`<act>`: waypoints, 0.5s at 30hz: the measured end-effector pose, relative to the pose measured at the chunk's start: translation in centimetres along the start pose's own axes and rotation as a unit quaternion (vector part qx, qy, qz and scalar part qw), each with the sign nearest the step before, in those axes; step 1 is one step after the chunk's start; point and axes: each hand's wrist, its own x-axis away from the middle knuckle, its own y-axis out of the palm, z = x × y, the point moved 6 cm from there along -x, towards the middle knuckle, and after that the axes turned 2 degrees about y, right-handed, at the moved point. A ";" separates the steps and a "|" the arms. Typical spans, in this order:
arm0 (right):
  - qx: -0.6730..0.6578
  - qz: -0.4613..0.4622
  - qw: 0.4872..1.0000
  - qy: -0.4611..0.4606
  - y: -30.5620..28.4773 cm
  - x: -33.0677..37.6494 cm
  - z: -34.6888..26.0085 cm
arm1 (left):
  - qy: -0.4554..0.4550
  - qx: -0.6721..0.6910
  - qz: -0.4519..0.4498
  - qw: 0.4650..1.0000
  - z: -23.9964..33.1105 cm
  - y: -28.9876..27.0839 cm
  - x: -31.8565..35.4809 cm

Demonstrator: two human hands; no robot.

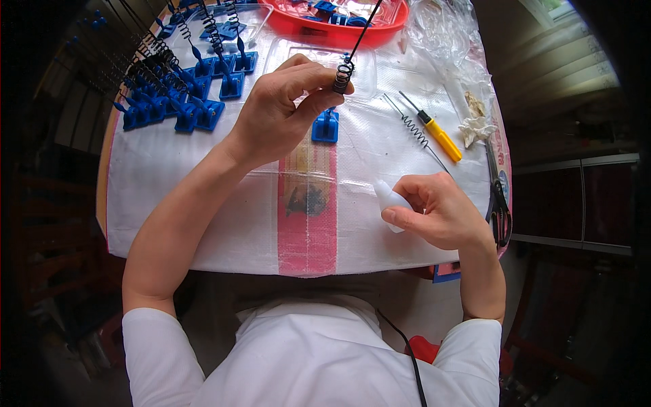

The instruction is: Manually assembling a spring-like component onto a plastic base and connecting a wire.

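red characters (500, 153) are printed at the right edge of the white table cover (203, 230), too small to read.

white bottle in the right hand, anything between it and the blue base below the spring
Nothing visible: only the white table cover shows between the white bottle and the blue base. The yellow-handled tool lies off to the right of that line.

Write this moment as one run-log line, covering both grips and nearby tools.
left grip: pinching black spring | right grip: holding white bottle | nearby: yellow-handled tool, black-handled scissors
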 end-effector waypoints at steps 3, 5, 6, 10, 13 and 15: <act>0.003 -0.003 1.000 0.005 0.0 0.1 -0.2 | -0.004 0.000 -0.004 1.000 0.1 0.0 -0.1; -0.004 -0.001 1.000 0.001 0.0 -0.1 0.0 | -0.007 0.001 -0.005 1.000 0.0 0.0 0.0; -0.007 0.001 1.000 -0.001 0.1 -0.1 0.0 | -0.007 0.002 -0.005 1.000 0.0 0.0 0.0; -0.002 0.000 1.000 0.004 0.0 -0.2 0.1 | 0.001 0.005 -0.001 1.000 0.0 0.0 0.0; 0.002 -0.004 1.000 0.005 0.0 -0.2 0.0 | 0.000 0.009 -0.001 1.000 0.0 0.0 0.0; 0.004 -0.002 1.000 0.001 0.0 -0.2 -0.2 | -0.004 0.013 -0.001 1.000 -0.1 0.1 0.0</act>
